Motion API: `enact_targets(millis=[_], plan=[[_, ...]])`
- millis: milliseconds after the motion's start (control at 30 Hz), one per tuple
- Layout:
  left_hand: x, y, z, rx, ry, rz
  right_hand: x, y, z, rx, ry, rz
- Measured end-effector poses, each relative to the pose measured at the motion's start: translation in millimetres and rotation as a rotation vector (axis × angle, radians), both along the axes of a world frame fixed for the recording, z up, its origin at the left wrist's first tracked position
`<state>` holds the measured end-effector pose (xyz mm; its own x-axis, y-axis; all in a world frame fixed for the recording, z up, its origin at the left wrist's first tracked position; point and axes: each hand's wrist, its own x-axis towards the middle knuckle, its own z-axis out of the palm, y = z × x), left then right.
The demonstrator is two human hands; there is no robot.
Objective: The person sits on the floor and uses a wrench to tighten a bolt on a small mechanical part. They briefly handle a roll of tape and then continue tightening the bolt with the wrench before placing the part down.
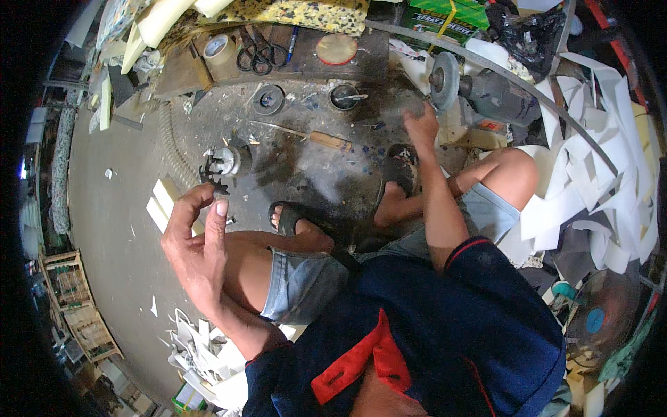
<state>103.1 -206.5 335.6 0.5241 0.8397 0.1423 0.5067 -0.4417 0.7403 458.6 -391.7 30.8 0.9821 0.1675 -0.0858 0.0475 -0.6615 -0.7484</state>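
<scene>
My left hand (194, 243) is raised at the left, thumb and fingers closed at the tips on a small black jagged piece (217, 185). Just beyond it stands a small round metal can-like thing (235, 161). My right hand (421, 128) is stretched far forward at the right, its fingers curled together. A blurred grey patch lies at its fingertips, and what they hold, if anything, I cannot make out. Close by on the right is a grey wheel (445, 80) on a dusty motor (504, 99). Between my hands, a wooden-handled tool with a thin blade (329, 141) rests on the stained floor.
Beyond are two round tins (268, 99) (344, 97), black scissors (260, 54), a tape roll (217, 48) and a red-rimmed disc (337, 50). White sheet scraps (577, 181) pile up on the right. A fan (599, 320) stands lower right, and a ribbed hose (174, 142) lies left.
</scene>
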Motion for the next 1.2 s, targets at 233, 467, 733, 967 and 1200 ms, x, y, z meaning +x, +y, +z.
enact_targets(millis=[233,467,733,967,1200], plan=[[3.0,-0.9,-0.6,0.000,0.006,-0.042,-11.1,13.5,3.5,0.634,0.302,-0.032],[-6.9,1.8,0.2,0.018,0.019,-0.014,-5.5,73.5,0.2,0.162,-0.004,0.153],[-24.7,4.8,-0.6,-0.052,-0.096,0.024,-10.6,112.9,7.4,-0.041,-0.311,0.357],[-37.6,6.0,-2.5,-0.069,-0.182,0.056,-13.9,127.2,4.7,-0.120,-0.397,0.421],[-46.0,8.8,-3.4,-0.067,-0.220,0.047,-20.1,135.8,19.6,-0.272,-0.351,0.482]])
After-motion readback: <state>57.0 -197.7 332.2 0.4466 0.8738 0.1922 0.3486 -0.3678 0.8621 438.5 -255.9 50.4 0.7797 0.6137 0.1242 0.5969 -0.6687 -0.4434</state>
